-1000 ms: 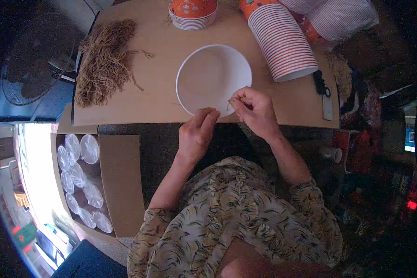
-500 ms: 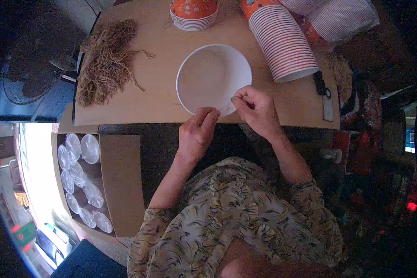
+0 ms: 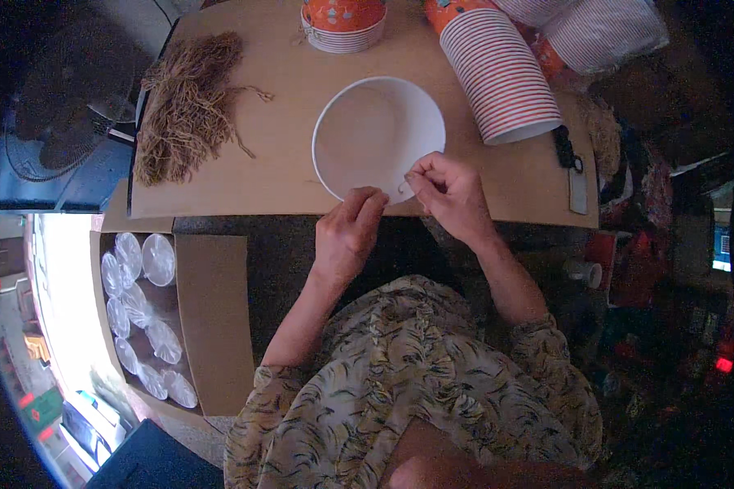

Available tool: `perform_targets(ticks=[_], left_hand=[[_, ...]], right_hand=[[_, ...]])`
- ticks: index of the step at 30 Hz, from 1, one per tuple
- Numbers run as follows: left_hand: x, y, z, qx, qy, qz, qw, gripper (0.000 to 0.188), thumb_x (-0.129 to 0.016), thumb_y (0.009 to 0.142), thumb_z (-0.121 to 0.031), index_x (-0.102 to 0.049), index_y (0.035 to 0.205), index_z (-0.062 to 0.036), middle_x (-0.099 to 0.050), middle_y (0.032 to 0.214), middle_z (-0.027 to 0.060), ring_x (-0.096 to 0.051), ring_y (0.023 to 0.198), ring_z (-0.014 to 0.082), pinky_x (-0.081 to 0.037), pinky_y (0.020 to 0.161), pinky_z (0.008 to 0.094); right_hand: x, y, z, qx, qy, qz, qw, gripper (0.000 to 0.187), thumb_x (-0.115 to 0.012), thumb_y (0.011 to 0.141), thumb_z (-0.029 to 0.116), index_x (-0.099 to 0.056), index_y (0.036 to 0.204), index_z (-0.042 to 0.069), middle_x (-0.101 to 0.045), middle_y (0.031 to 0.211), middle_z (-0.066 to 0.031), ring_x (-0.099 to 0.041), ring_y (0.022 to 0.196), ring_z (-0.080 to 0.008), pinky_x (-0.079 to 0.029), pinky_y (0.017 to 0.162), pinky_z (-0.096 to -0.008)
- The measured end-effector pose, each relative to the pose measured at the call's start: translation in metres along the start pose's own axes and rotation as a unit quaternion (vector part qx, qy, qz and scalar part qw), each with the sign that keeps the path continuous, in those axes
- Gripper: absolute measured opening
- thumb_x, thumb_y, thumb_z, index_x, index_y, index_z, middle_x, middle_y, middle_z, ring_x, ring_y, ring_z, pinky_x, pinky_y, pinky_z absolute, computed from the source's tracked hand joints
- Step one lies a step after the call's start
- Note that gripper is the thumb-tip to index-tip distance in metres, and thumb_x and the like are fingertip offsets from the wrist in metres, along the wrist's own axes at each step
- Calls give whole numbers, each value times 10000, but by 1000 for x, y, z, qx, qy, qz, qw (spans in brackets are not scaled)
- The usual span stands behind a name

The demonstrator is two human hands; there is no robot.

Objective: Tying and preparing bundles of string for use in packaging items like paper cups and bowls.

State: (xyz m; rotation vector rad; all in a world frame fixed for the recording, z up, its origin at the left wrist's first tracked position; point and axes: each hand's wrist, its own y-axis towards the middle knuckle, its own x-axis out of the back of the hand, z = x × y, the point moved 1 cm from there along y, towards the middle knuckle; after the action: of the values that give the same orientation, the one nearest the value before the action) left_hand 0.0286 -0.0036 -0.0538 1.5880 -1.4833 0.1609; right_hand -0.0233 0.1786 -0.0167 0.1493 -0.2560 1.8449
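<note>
White tub (image 3: 375,138) is pinched by left hand (image 3: 351,229); right hand (image 3: 453,194) pinches strand (image 3: 401,187).

The brown table (image 3: 277,175) carries a bundle of strings (image 3: 189,106), a short bowl stack (image 3: 342,37), a long bowl stack (image 3: 497,73) on its side and a black-handled tool (image 3: 577,191); whether the white bowl (image 3: 367,134) rests there is unclear.

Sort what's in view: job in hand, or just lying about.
Apparently the job:
white round bowl
thin brown strand
brown stringy bundle
red-striped white bowl stack

Likely lying about:
round dark fan
flat metal tool
open brown cardboard box
</note>
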Motion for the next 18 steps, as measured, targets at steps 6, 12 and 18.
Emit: perform_targets(ticks=[6,12,18], left_hand=[[0,-1,0,2,-4,1,1000,257,-637,786,-2,-643,1030,-85,-647,1017,49,-681,745,246,-561,618,347],[-2,-3,3,-6,4,-8,1000,252,-637,789,-5,-646,1027,-85,-647,1011,50,-680,738,242,-562,619,343],[-2,-2,1,-1,3,-3,1000,231,-639,795,-13,-649,1014,-86,-653,1009,49,-681,739,239,-563,622,339]], right_hand=[[1,-1,-1,40,-33,-15,999,87,-614,951,83,-586,932,3,-589,696,20,-490,561,-21,-390,491,-190],[5,-1,0,-1,-18,-22,1000,107,-621,931,87,-602,908,-15,-664,774,-38,-606,717,-67,-496,635,-249],[10,-2,-2,-15,-39,-27,999,110,-621,931,89,-601,907,-17,-662,765,-38,-601,713,-66,-494,637,-250]])
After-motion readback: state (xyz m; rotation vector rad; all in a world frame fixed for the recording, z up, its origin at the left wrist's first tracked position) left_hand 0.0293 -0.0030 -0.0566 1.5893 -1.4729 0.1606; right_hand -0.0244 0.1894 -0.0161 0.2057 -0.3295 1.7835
